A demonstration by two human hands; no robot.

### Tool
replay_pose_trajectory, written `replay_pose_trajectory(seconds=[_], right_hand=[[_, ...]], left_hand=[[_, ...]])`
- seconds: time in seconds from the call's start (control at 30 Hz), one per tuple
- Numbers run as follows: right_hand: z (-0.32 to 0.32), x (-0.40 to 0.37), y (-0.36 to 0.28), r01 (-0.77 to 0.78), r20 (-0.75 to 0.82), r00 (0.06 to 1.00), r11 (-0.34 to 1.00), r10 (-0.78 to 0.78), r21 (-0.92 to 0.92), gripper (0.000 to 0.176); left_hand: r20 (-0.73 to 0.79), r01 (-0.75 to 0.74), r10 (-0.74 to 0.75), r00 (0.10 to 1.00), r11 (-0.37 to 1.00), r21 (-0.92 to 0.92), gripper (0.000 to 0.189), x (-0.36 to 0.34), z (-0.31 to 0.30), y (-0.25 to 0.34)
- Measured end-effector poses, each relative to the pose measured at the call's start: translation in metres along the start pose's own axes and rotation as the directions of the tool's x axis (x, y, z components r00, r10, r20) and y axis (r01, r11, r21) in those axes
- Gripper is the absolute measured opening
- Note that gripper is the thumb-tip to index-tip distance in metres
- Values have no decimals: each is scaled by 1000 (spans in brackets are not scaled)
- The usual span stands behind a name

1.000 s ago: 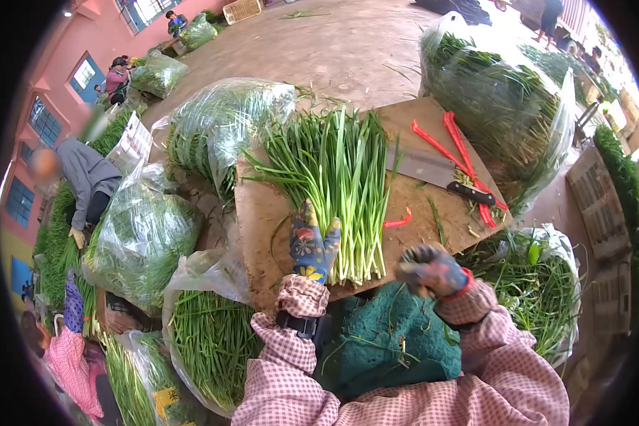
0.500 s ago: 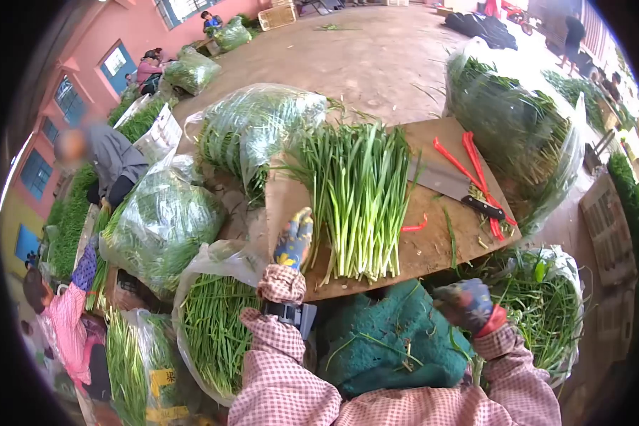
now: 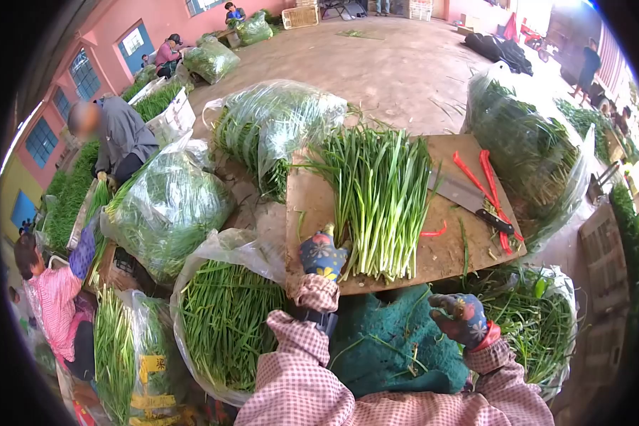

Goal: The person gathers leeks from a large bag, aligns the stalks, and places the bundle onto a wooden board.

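Observation:
A thick bundle of long green chives (image 3: 387, 206) lies on a brown board (image 3: 309, 192), pale stem ends toward me. My left hand (image 3: 323, 257), in a flowered glove, rests at the bundle's lower left side with the thumb against the stems. Its fingers are partly bent and apart, around nothing. My right hand (image 3: 465, 319), gloved too, hovers off the board's front edge above the green cloth (image 3: 397, 348) on my lap. Its fingers are loosely curved with a gap between them, holding nothing. A black-handled knife (image 3: 468, 199) and red ties (image 3: 488, 186) lie on the board's right.
An open bag of chives (image 3: 227, 326) stands at my left and a bag of loose green leaves (image 3: 532, 326) at my right. Large filled plastic bags (image 3: 284, 121) surround the board. A person in grey (image 3: 124, 135) and one in pink (image 3: 53, 305) work at the left.
My left hand has moved closer against the bundle, its fingers more bent. My right hand's fingers have loosened from a more closed shape. The view has shifted slightly.

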State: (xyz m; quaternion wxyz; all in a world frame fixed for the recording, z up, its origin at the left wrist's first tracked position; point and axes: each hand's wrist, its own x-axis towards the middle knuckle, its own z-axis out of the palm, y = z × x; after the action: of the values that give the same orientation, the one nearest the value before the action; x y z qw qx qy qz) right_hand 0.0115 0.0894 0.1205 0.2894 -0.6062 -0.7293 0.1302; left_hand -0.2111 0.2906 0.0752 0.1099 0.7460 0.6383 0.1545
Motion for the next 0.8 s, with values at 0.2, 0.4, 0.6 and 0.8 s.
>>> replay_pose_trajectory(seconds=[0.2, 0.4, 0.6, 0.8], right_hand=[[7, 13, -17, 37, 18, 999, 999, -37, 24, 17], [12, 47, -42, 186, -31, 982, 982, -185, 34, 18], [14, 54, -62, 58, -34, 998, 882, -48, 468, 26], [9, 39, -61, 33, -122, 955, 315, 269, 949, 38]], left_hand=[[66, -30, 38, 997, 993, -113, 46, 3, 20, 27], [-65, 46, -84, 994, 892, -450, 29, 14, 37, -1], [-57, -42, -166, 984, 94, -995, 18, -8, -46, -5], [-206, -549, 569, 796, 822, 150, 11, -127, -3, 85]])
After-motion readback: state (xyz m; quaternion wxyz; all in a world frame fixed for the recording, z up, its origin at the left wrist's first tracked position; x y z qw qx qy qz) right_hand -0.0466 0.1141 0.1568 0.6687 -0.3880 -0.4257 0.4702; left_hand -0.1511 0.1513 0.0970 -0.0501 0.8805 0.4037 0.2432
